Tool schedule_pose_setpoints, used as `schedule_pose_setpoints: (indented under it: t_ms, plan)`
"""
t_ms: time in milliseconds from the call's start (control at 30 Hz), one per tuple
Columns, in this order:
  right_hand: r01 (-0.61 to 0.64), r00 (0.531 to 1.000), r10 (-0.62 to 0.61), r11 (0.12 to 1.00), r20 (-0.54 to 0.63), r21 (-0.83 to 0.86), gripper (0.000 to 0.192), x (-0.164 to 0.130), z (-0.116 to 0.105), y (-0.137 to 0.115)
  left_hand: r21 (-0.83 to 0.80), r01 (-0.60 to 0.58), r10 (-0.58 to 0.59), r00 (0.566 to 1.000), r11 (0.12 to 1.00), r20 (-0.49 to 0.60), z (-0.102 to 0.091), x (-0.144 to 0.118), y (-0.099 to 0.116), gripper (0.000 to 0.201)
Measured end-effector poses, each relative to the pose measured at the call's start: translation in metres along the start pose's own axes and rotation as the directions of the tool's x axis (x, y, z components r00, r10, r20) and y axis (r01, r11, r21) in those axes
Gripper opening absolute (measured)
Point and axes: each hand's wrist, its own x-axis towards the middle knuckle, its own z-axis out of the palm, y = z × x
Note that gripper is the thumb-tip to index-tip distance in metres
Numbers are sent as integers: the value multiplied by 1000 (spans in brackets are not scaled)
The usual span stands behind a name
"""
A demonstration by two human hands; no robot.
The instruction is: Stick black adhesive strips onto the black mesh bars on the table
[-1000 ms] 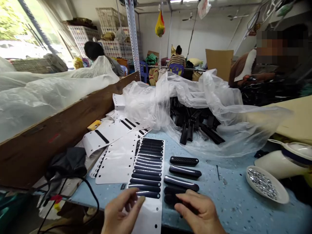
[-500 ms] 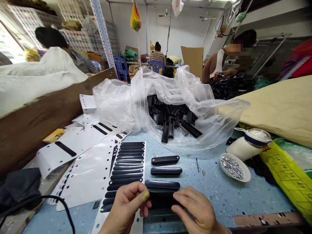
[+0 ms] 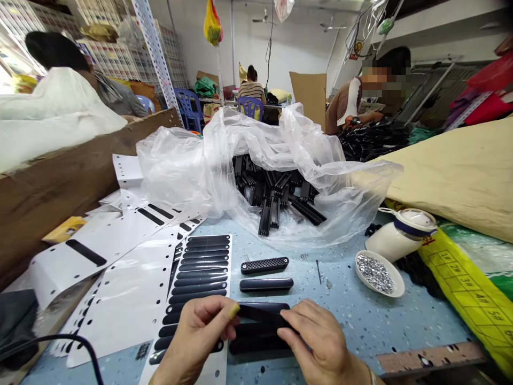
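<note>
My left hand (image 3: 202, 326) pinches one end of a thin black adhesive strip (image 3: 258, 314) between thumb and finger. At its other end, my right hand (image 3: 316, 334) has thumb and fingers curled round the strip. The strip is stretched level above the table, partly covering dark bars (image 3: 256, 346) that lie just below it. Beyond it rest a glossy black bar (image 3: 266, 284) and a bar with a cross-hatched face (image 3: 264, 265). Left of these lies a white backing sheet (image 3: 224, 321) with rows of black strips, partly behind my left hand.
A clear plastic bag (image 3: 180, 176) holds many black ribbed parts (image 3: 266, 214). To the right are a bowl (image 3: 396, 286) of small silvery pieces and a white lidded cup (image 3: 395, 240). Used backing sheets (image 3: 128, 289) pile up at left. Co-workers sit further back.
The strip between my hands shows more clearly now, raised and slightly tilted over the bars. The view has shifted a little, so the table things appear further left.
</note>
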Motion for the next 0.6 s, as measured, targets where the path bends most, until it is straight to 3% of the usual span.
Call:
schedule_pose_setpoints:
  t_ms: [167,267,400,600]
  plan:
    - [-152,988,152,988,-35,-6,18,7,-15,23,200,-84,129,965,976,-227,-17,20,-3,40]
    - [-281,958,283,958,-33,63,14,9,-18,52,404,-145,225,962,903,-156,-21,35,1,32]
    - [-404,915,403,909,32,105,14,6,0,82,623,-225,288,958,749,0,-12,51,1,27]
    - [-440,897,424,884,127,158,16,-1,23,83,699,-291,288,949,653,127,-2,57,-10,25]
